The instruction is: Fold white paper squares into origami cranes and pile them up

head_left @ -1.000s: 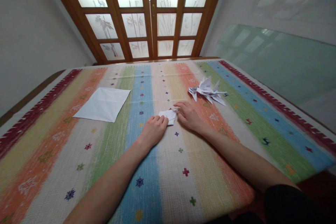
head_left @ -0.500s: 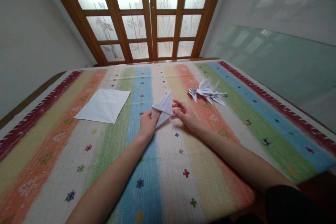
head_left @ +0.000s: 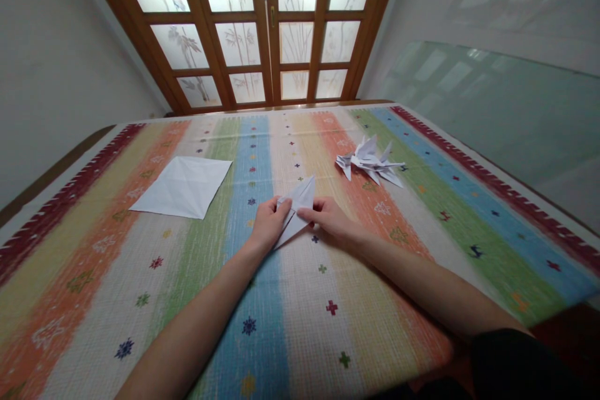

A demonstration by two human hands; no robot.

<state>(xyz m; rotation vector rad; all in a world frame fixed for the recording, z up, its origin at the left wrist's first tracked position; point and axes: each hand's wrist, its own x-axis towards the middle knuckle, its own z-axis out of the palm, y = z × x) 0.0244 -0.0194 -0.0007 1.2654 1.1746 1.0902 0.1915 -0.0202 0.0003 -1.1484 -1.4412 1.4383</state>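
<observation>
A piece of folded white paper [head_left: 302,192] is held between both hands over the middle of the table, one point of it directed away from me. My left hand [head_left: 270,222] pinches its left side, thumb on top. On the right side, my right hand [head_left: 328,215] grips the paper between thumb and fingers. The fingers beneath the paper are partly hidden. To the left lies a flat white paper sheet [head_left: 185,187] with faint creases. Several folded white paper figures [head_left: 370,161], with pointed wings, lie in a heap to the right.
A striped, patterned tablecloth [head_left: 300,325] covers the table. Wood-framed glass doors [head_left: 272,62] stand beyond its far edge. A pale glass panel [head_left: 492,106] leans along the right wall, close to the table's right side.
My right hand, apart from the folded paper before, has closed on its right side. The paper has come slightly lower and nearer to me. The sheet and the heap stay put.
</observation>
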